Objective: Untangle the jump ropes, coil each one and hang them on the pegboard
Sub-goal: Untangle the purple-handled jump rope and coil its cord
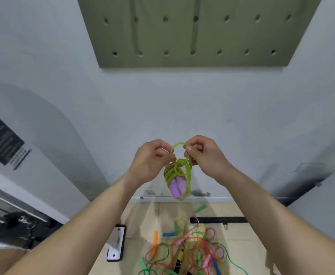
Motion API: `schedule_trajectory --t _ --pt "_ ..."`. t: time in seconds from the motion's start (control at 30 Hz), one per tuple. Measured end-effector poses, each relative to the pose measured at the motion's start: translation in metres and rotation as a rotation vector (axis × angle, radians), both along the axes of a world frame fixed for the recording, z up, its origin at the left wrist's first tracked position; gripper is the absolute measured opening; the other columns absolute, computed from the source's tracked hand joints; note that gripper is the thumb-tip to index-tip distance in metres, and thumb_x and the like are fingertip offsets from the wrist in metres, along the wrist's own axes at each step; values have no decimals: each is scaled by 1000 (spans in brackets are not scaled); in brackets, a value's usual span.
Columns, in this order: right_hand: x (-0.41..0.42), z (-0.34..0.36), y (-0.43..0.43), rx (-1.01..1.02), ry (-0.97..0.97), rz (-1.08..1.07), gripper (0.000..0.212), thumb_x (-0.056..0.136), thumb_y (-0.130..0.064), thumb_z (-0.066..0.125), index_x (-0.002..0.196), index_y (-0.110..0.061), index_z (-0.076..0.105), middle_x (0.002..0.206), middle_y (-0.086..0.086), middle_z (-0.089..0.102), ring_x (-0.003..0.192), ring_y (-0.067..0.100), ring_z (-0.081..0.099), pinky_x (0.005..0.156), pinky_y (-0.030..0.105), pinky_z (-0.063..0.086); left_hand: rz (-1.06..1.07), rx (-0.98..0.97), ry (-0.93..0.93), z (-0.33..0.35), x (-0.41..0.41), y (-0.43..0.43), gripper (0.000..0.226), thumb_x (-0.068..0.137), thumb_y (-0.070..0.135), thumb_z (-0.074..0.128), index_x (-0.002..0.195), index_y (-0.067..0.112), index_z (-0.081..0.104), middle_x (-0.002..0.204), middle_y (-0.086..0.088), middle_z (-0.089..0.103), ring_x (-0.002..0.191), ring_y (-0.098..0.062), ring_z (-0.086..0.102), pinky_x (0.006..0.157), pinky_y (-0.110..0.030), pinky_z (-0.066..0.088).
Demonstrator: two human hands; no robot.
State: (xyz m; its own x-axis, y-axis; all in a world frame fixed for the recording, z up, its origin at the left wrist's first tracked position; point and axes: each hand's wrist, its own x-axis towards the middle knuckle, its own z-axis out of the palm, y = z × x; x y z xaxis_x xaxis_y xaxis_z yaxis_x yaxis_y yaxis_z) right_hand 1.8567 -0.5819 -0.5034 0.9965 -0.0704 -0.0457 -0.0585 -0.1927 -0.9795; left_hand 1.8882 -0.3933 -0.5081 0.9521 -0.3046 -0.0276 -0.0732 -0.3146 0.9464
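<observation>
Head camera, I see my left hand [152,159] and right hand [204,153] both pinching the top loop of the green coiled rope [177,170], purple handles [177,187] dangling below. Up the wall [162,106] hangs the pegboard [192,32]; tangled ropes [188,249] lie on the floor [142,221] beneath.

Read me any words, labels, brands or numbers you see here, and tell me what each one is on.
No text here can be read.
Dark sign on the left wall: rows of print, too blurred to read.
Green pegboard: no text, only holes.
Purple handles of the coiled green rope: no marking visible.
</observation>
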Motion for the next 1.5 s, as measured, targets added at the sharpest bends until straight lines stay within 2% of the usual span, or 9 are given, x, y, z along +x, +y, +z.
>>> schedule_trajectory --t 0.13,0.27,0.43,0.6,0.73,1.0,1.17,1.4,1.5 --pt "-4 95 4 13 -2 28 9 99 -9 58 104 -2 60 80 8 66 60 11 56 63 29 52 -8 6 -34 98 -2 7 14 83 11 77 93 11 67 74 -8 75 76 -17 73 77 -34 57" --pt "-11 173 4 -20 -40 17 7 99 -6 55 103 -7 61 82 6 67 63 9 59 62 23 51 -11 34 -73 179 -6 9 13 87 12 74 97 9 66 76 -7 76 69 -14 70 61 -15 46" --pt "-15 255 2 -64 -136 -26 9 100 -7 54 101 -13 61 81 1 68 68 10 58 68 26 52 -37 10 -157 263 -9 6 14 88 11 73 98 5 65 79 -8 76 64 -22 65 56 -14 45" --pt "-12 315 -12 -79 -176 -45 11 100 -5 55 99 -15 60 79 0 68 67 10 57 67 26 52 -49 4 -191 325 -4 -9 18 88 8 73 101 -2 64 81 -15 76 61 -19 63 58 -20 49" --pt "8 334 -29 -123 -198 -69 10 99 -4 57 99 -13 62 77 0 68 60 5 57 64 27 52 -25 24 -222 341 20 -26 13 87 8 74 94 4 65 73 -11 75 60 -23 65 67 -32 56" --pt "87 321 -55 -137 -185 -168 8 95 -1 62 98 -7 65 72 4 67 58 14 54 60 28 47 109 11 -196 325 90 -67 17 83 9 78 82 17 63 77 -14 72 59 -18 63 66 -31 55" --pt "129 311 -60 -121 -180 -184 9 94 -1 63 96 -10 65 72 3 66 61 12 57 59 23 48 213 -19 -160 309 128 -79 17 82 12 79 80 20 65 72 -6 72 75 -24 71 75 -34 59" --pt "169 312 -67 -126 -186 -200 7 92 0 66 97 -6 68 72 5 66 59 9 60 61 20 52 198 -41 -128 315 157 -91 18 84 4 76 79 14 62 71 -8 66 63 -19 64 61 -25 54" --pt "179 312 -70 -131 -190 -231 12 91 -2 68 90 -13 67 76 6 69 63 11 64 65 23 55 165 30 -150 322 167 -96 20 85 5 75 77 15 59 65 -8 62 56 -21 59 57 -30 53"
